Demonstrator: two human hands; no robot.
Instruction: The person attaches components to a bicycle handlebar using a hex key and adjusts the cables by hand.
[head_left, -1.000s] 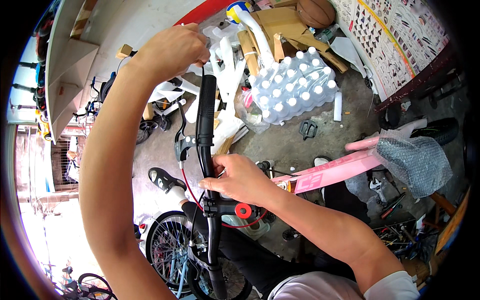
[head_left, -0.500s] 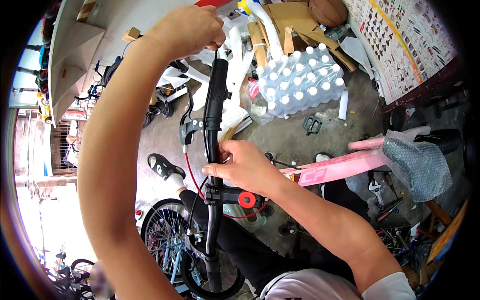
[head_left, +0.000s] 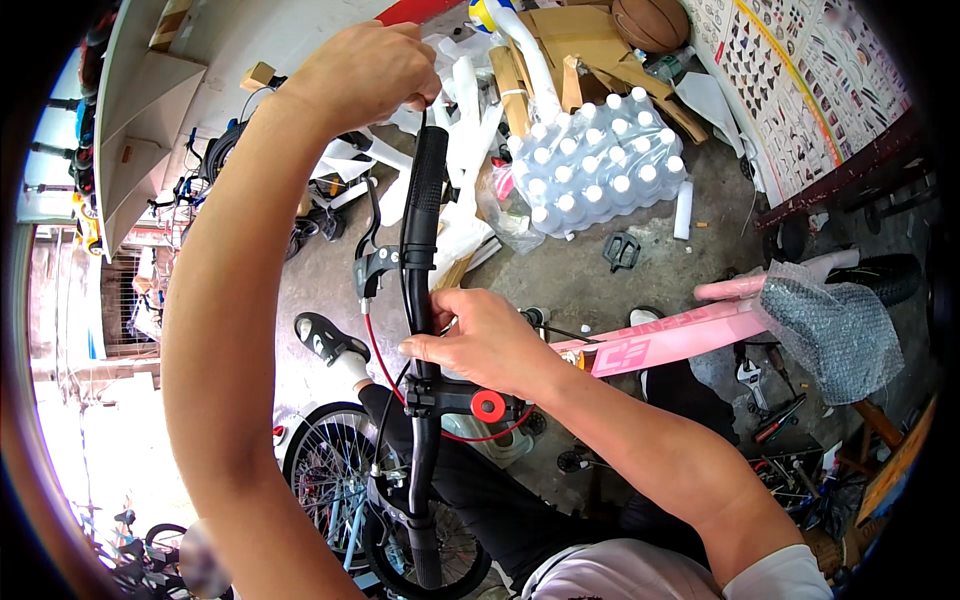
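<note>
A black bicycle handlebar [head_left: 422,455] runs up the middle of the view, with ribbed grips at both ends. Beyond the far grip [head_left: 427,180], my left hand [head_left: 365,68] is closed in a pinch on a thin black cable [head_left: 403,225] that lies along the bar. My right hand [head_left: 485,335] wraps its thumb and fingers round the bar just above the stem [head_left: 455,398], which bears a red round cap [head_left: 488,405]. A black brake lever [head_left: 372,262] with a red cable [head_left: 375,345] is clamped below the far grip. The pink frame [head_left: 670,338] extends to the right.
Shrink-wrapped bottles [head_left: 597,165] stand on the floor ahead, near a loose pedal [head_left: 622,251]. Cardboard [head_left: 570,35] and a basketball [head_left: 650,22] lie behind. Bubble wrap [head_left: 835,335] covers part of the frame. Tools [head_left: 752,385] lie at right; a bicycle wheel [head_left: 335,470] stands at lower left.
The handlebar and both hands sit slightly further left in the view. Slightly more of the black cable shows between my left hand and the far grip. Both hands keep their hold.
</note>
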